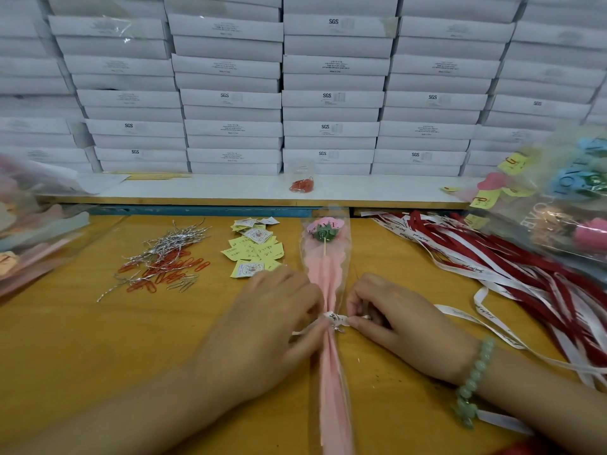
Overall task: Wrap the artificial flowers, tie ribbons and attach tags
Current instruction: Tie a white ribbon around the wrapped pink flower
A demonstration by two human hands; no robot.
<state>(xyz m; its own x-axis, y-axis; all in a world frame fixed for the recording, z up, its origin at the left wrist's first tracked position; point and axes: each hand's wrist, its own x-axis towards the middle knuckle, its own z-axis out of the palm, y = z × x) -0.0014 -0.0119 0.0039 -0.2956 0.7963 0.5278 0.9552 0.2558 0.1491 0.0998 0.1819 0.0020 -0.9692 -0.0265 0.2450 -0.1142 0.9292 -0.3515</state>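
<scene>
Ribbon circles the waist of the wrapped flower, which lies lengthwise on the tabletop. I see my left hand and right hand flanking the flower, fingers curled, each pinching a ribbon end. Yellow tags lie left of the flower, spare ribbons right.

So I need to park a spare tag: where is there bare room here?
Bare wood lies near left, below the clips and beside the left hand; a smaller patch sits between the flower and the ribbons. The shelf is bare either side of the jar. Ribbons and bags crowd the sides.
</scene>
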